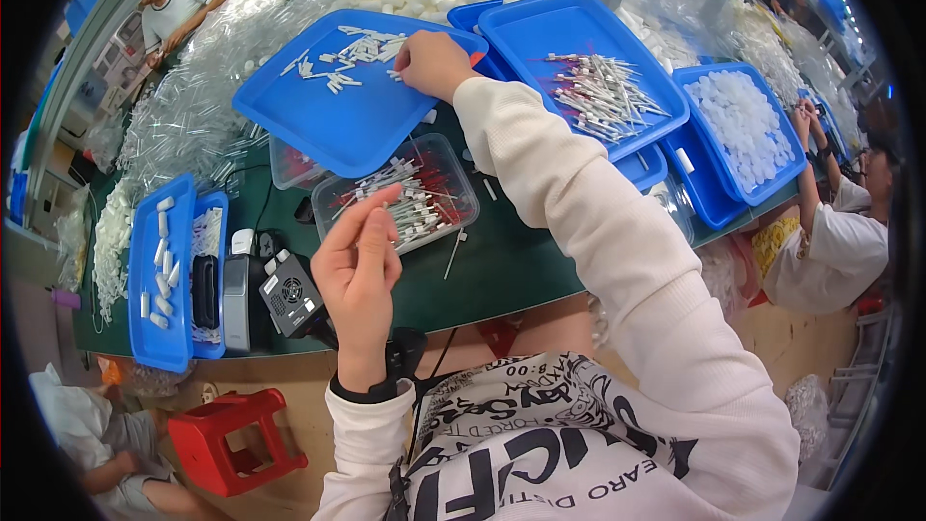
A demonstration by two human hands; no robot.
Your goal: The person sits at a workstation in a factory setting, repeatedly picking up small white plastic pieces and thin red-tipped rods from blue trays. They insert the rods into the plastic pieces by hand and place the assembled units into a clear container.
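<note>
My right hand (434, 65) reaches across to a blue tray (328, 125) where several small white tube-shaped pieces (371, 45) lie. Its fingers pinch at the tray's right side, with a small white piece at the tips. Nearer to me, my left hand (359, 265) is raised with thumb and forefinger pressed together. Whatever lies between those fingertips is too small to make out. Just beyond it, a clear plastic box (470, 195) holds many thin white sticks with red parts (420, 195). One loose stick (453, 256) lies on the green table beside the box.
Right of my arm, one blue tray (521, 24) holds white-and-red sticks, another (799, 162) translucent white caps. Blue trays (174, 352) and a small black device (291, 294) stand left. Clear tubes (198, 77) are heaped behind. A red stool (227, 444) and other people are nearby.
</note>
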